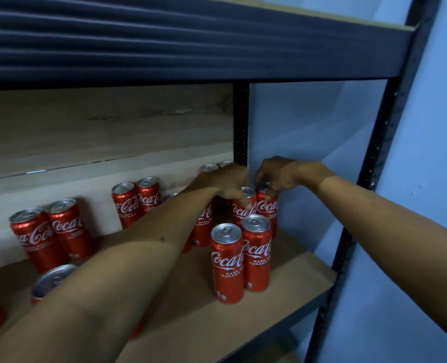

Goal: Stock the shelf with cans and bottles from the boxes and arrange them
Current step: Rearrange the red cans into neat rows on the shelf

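Behind the rack was just a plain pale blue painted wall [432, 127], running down the whole right side, and a light wood-grain back panel [99, 127] filled the left.

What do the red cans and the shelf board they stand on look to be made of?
Red cans: metal, probably aluminium, judging by the bare silvery tops with pull tabs and the glossy printed red sides. Shelf board: looks like fibreboard or particleboard, matt light brown, with no grain showing and a plain cut edge; which of the two cannot be told.
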Available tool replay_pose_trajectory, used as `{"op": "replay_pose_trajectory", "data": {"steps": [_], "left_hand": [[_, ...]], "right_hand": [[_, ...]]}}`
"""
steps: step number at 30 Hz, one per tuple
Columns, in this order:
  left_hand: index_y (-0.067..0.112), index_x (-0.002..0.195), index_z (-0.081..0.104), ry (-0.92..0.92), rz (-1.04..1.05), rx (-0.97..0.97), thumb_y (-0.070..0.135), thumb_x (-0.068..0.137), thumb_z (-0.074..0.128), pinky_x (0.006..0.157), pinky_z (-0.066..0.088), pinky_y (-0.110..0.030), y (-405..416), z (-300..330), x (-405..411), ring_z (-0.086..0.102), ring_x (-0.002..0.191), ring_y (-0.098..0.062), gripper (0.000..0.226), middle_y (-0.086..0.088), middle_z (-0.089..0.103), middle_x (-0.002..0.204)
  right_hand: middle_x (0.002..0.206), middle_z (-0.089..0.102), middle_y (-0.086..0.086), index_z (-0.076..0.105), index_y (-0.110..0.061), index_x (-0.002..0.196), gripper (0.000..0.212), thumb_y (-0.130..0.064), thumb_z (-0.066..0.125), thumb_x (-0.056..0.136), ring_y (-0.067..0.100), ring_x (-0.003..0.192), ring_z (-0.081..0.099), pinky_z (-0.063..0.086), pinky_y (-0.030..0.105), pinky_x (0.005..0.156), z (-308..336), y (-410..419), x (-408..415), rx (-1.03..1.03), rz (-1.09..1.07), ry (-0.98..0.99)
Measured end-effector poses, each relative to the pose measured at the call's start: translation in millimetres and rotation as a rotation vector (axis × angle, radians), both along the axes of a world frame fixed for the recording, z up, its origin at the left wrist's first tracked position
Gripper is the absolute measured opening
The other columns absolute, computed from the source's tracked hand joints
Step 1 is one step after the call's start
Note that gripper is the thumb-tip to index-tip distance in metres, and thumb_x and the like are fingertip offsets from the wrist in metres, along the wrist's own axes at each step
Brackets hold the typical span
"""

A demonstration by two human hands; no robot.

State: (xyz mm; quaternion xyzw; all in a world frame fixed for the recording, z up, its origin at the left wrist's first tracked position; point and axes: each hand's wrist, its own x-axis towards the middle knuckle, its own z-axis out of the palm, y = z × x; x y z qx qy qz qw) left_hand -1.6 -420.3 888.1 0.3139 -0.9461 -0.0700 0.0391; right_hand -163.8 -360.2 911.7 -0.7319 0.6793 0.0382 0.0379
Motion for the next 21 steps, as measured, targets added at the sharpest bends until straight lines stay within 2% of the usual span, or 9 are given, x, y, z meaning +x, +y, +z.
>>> {"op": "replay_pose_trajectory", "data": {"steps": [4,6,8,17,21], "left_hand": [[0.012,0.095,0.075,0.063,0.024,0.001,0.036,0.066,0.085,0.076,0.059,-0.040,-6,-4,-1,0.069,0.078,-0.014,0.039,-0.002,0.074,0.089],[0.010,0.096,0.075,0.068,0.045,-0.006,0.036,0.066,0.086,0.076,0.059,-0.040,-9,-5,-3,0.069,0.079,-0.016,0.041,-0.004,0.074,0.090],[0.010,0.100,0.073,0.068,0.053,-0.010,0.037,0.067,0.086,0.077,0.058,-0.040,-11,-6,-4,0.067,0.082,-0.017,0.045,-0.005,0.073,0.095],[0.010,0.118,0.067,0.037,0.063,0.025,0.036,0.071,0.084,0.083,0.055,-0.036,-12,-5,-6,0.065,0.096,-0.019,0.057,-0.006,0.069,0.113],[0.010,0.135,0.055,0.041,0.092,0.072,0.041,0.071,0.083,0.097,0.050,-0.042,-10,1,6,0.059,0.114,-0.023,0.075,-0.007,0.060,0.132]], "right_hand": [[0.123,0.066,0.002,0.067,-0.019,0.124,0.044,-0.015,0.075,0.080,0.021,0.109,0.061,0.050,0.028,0.084,-3,-2,-5,-0.052,-0.013,-0.028],[0.124,0.065,0.002,0.066,-0.018,0.124,0.045,-0.013,0.074,0.080,0.021,0.110,0.061,0.051,0.029,0.087,-5,-5,-6,-0.059,-0.011,-0.037],[0.124,0.066,0.002,0.066,-0.019,0.124,0.044,-0.014,0.074,0.081,0.022,0.110,0.062,0.053,0.033,0.091,-6,-7,-6,-0.053,0.001,-0.030],[0.130,0.062,0.004,0.062,-0.017,0.130,0.048,-0.015,0.073,0.083,0.024,0.116,0.059,0.050,0.034,0.096,-3,-8,-4,-0.020,0.006,-0.025],[0.134,0.059,0.005,0.058,-0.016,0.134,0.050,-0.015,0.071,0.086,0.023,0.118,0.058,0.049,0.036,0.099,3,-8,3,0.045,-0.011,-0.001]]}}
